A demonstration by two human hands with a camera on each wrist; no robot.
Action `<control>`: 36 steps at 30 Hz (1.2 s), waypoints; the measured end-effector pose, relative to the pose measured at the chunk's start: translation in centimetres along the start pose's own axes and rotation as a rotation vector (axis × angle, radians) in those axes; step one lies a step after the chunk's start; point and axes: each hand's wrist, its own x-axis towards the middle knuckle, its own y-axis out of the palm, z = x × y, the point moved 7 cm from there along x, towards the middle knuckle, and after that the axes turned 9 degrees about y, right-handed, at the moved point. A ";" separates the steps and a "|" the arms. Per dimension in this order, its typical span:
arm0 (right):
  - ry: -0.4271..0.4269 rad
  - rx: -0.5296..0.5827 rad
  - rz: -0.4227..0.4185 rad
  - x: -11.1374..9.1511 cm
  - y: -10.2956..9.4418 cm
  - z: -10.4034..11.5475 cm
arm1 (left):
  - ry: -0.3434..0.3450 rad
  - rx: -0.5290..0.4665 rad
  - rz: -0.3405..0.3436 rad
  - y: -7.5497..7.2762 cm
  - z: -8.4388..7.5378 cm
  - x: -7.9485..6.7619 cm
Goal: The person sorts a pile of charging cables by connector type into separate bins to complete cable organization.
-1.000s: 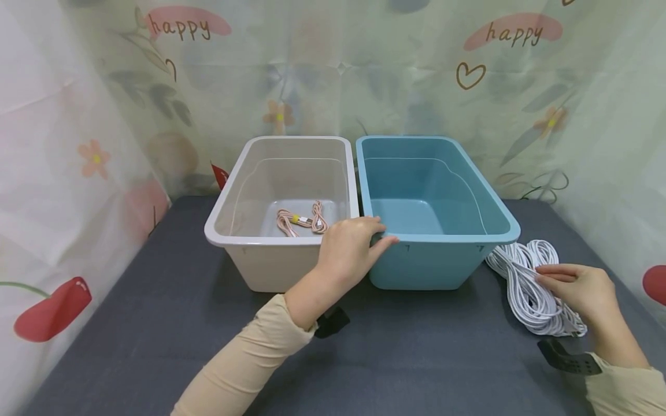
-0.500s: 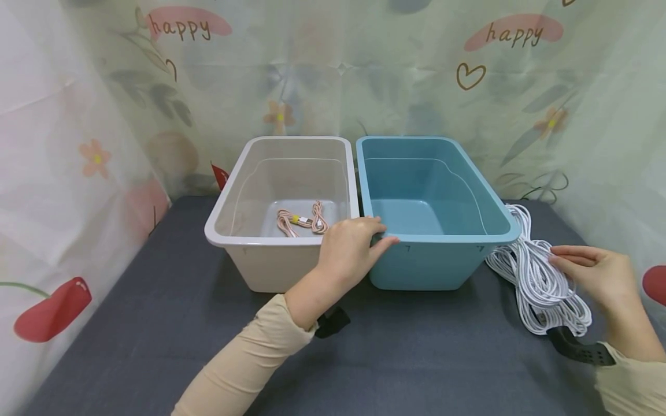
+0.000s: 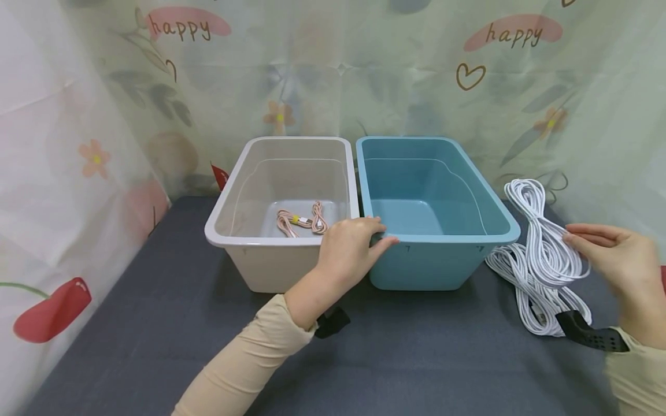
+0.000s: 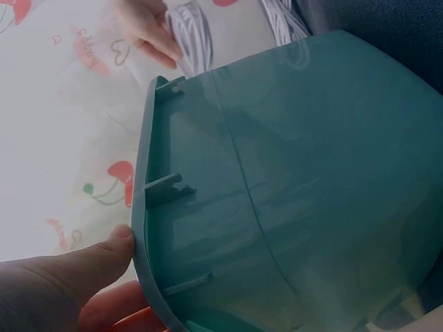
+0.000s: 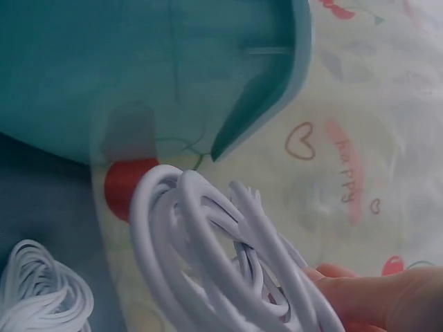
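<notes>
A white cable coil (image 3: 551, 248) hangs higher now, near the right edge of the bench (image 3: 442, 358); our right hand (image 3: 621, 257) pinches it and should gather every loop, while our left hand (image 3: 346, 248) grips the blue bin (image 3: 426, 263) at its near-left corner.

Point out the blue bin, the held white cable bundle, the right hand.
Blue bin (image 3: 424, 264): head view, front wall.
Held white cable bundle (image 3: 551, 259): head view, strands mid-bundle.
Right hand (image 3: 622, 257): head view, middle of the hand.

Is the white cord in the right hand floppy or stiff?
Likely bendy: the cord is thin and looped. It may roughly keep its shape, being gathered at a narrow waist. It seems light, since the right hand just pinches its edge.
</notes>
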 end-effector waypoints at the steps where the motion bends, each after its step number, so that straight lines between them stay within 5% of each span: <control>1: 0.005 0.016 0.000 0.0 -0.1 0.2 | 0.002 0.004 0.000 0.0 0.0 0.0; 11: -0.038 0.341 0.021 -0.2 -0.5 2.9 | -0.001 -0.014 -0.012 0.0 0.1 0.0; 16: -0.072 0.269 -0.049 -0.1 -0.7 4.2 | 0.000 -0.014 -0.024 0.0 0.1 0.0; 23: -0.089 0.356 -0.012 0.2 -0.5 5.4 | 0.003 -0.011 -0.025 0.0 0.1 0.0; 36: 0.017 -0.002 -0.111 -0.5 0.0 7.9 | -0.006 -0.031 -0.021 0.0 0.2 0.0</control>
